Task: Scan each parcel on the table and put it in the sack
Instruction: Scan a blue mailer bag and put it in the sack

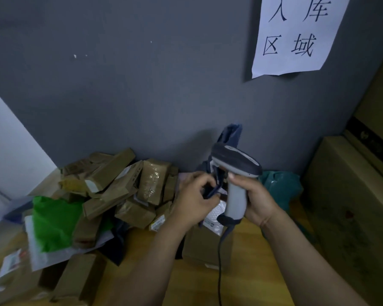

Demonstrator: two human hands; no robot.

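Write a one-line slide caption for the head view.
Right hand holds the scanner while the left hand pinches a dark blue package near it, beside piled brown parcels on the wooden table.

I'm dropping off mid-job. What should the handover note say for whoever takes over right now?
Left hand: fingers pinch the dark blue packet, beside the scanner.
Right hand: grips the scanner by its handle.
The brown parcels and a green bag lie piled at the left of the table. The teal bag at the right may be the sack.
Done: cannot tell.
Left: scan and sack the blue packet, then the pile.
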